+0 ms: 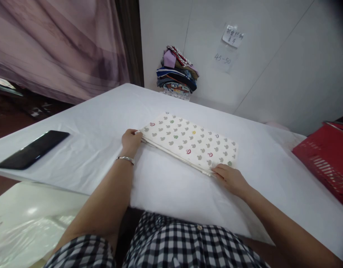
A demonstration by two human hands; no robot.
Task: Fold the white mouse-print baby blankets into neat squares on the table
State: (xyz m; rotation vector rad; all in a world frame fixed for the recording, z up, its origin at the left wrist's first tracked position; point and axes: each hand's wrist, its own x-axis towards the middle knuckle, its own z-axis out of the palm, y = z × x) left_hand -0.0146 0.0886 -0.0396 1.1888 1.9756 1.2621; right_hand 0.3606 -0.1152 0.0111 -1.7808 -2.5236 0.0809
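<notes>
A folded white cloth (188, 139) printed with small grey, red, green and yellow mushroom shapes lies flat in front of me, its layered edge toward my body. My left hand (131, 141) pinches its near left corner, fingers closed on the layers. At the near right corner, my right hand (229, 178) grips the cloth with the thumb at the edge and fingers on top. The cloth's underside is hidden.
A white-covered table (165, 190) spreads beneath the cloth. To the left lies a black flat phone or tablet (33, 149). A red plastic basket (324, 156) stands at the right edge. Folded fabrics (177, 72) are stacked by the wall, near a pinkish curtain (62, 44).
</notes>
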